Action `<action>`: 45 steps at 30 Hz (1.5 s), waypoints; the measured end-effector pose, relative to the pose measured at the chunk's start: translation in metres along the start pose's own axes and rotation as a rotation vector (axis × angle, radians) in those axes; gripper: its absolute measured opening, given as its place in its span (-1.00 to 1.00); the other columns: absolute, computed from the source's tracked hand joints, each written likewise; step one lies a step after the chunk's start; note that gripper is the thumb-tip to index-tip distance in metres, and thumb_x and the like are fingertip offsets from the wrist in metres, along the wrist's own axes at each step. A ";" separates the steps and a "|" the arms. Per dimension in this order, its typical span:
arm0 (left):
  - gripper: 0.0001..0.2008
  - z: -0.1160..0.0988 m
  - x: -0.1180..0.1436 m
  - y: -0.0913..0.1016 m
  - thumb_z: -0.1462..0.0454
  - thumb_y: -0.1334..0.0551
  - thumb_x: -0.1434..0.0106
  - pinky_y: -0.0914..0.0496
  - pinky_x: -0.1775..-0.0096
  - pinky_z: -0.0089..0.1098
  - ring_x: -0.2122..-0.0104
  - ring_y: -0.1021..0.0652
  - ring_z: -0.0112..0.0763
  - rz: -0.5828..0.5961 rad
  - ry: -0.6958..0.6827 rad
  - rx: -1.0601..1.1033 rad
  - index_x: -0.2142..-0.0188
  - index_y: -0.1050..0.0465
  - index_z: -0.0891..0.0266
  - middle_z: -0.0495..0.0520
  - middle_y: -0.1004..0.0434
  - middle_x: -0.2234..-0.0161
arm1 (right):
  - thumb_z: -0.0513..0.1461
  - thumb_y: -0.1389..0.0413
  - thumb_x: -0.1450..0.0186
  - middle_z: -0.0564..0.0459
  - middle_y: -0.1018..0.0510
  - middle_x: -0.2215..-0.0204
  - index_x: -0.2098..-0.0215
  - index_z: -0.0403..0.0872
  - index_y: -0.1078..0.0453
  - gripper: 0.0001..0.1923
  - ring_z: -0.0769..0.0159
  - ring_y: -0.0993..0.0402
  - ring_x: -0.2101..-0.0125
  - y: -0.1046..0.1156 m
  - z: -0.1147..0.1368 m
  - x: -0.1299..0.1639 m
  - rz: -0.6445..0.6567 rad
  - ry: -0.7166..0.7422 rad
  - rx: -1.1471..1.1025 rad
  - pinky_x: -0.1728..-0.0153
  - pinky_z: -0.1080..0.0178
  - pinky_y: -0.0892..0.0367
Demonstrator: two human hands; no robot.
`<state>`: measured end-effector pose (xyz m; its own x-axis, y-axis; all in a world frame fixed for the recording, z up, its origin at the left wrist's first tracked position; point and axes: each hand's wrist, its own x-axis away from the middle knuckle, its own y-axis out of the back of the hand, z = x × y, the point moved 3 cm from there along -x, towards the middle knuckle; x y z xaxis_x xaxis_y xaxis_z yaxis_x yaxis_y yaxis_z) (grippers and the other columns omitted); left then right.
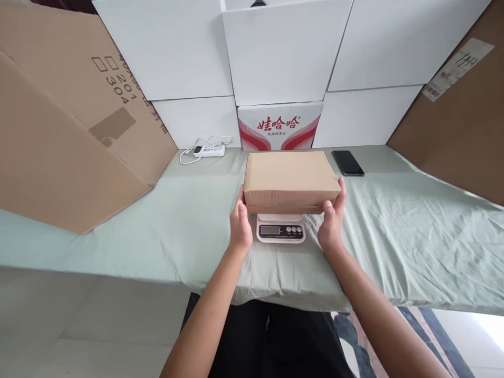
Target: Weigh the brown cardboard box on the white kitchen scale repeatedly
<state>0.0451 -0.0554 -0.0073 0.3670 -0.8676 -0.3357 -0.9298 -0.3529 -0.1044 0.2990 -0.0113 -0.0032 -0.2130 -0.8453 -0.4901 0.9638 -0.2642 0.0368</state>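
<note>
the flat cardboard box (290, 178), plain brown and matte, lies on a small white scale (281, 228), its long axis going left to right. left hand (240, 223) and right hand (332, 220) grasp its two near corners above the wrinkled pale green cloth (394, 231).

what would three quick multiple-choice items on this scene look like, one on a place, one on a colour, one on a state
1. Where is the box?
A. over the scale
B. on the phone
C. on the floor

2. What colour is the cloth on the table?
A. red
B. pale green
C. black

3. How do the hands meet the box?
A. only the left hand touches it
B. neither touches it
C. left hand and right hand each hold one end

Answers:
1. A, the scale's display shows just under the box's near edge.
2. B, the wrinkled cloth is light green.
3. C, one hand is at each end of the box.
</note>
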 end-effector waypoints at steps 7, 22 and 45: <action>-0.07 0.000 -0.002 0.007 -0.39 0.02 -0.52 -0.18 -0.62 -0.13 -0.67 -0.19 -0.04 -0.150 -0.013 0.013 -0.58 -0.30 0.11 0.21 -0.19 -0.67 | 0.26 -0.08 -0.46 -0.11 -0.41 -0.43 -0.66 0.36 -0.04 -0.12 -0.23 -0.42 -0.41 0.007 -0.012 0.002 -0.097 -0.053 -0.080 -0.43 -0.54 -0.27; -0.05 -0.003 0.001 -0.002 -0.42 -0.01 -0.48 -0.25 -0.58 0.02 -0.62 -0.31 0.09 -0.055 0.013 0.035 -0.51 -0.41 0.16 0.30 -0.34 -0.60 | 0.26 -0.05 -0.48 -0.14 -0.37 -0.46 -0.65 0.28 -0.09 -0.14 -0.30 -0.25 -0.53 0.004 -0.005 0.002 -0.057 -0.021 -0.057 -0.49 -0.58 -0.14; -0.20 -0.005 0.004 -0.003 -0.34 0.01 -0.55 -0.35 -0.51 0.01 -0.54 -0.44 0.08 0.055 0.050 0.014 -0.42 -0.51 0.10 0.24 -0.54 -0.48 | 0.26 -0.09 -0.49 -0.03 -0.21 -0.65 -0.64 0.21 -0.12 -0.14 -0.24 -0.02 -0.67 0.006 0.015 0.004 0.042 -0.004 0.011 -0.66 -0.44 0.04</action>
<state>0.0498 -0.0596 -0.0036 0.3155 -0.9022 -0.2940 -0.9489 -0.2992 -0.1001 0.3018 -0.0228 0.0079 -0.1735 -0.8576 -0.4841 0.9699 -0.2340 0.0669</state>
